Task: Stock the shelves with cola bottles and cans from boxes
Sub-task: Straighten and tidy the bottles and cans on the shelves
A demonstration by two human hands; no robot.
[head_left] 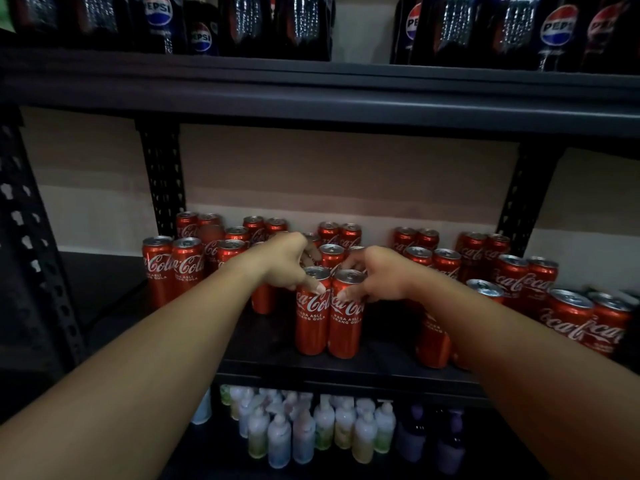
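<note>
Two tall red cola cans stand side by side at the front of the dark middle shelf (pixel 277 362). My left hand (pixel 284 263) grips the top of the left can (pixel 311 317), thumb on its front below the rim and fingers curled behind. My right hand (pixel 375 275) holds the top of the right can (pixel 346 323) the same way. Both cans stand upright on the shelf, touching each other. Several more red cola cans (pixel 187 265) stand in paired rows behind and to both sides.
Dark cola bottles (pixel 159 19) fill the upper shelf (pixel 311 95). More cans (pixel 571 313) crowd the right end of the middle shelf. Pale pump bottles (pixel 304 431) stand on the shelf below. Perforated black uprights (pixel 162 174) frame the bay. Bare shelf lies at the left.
</note>
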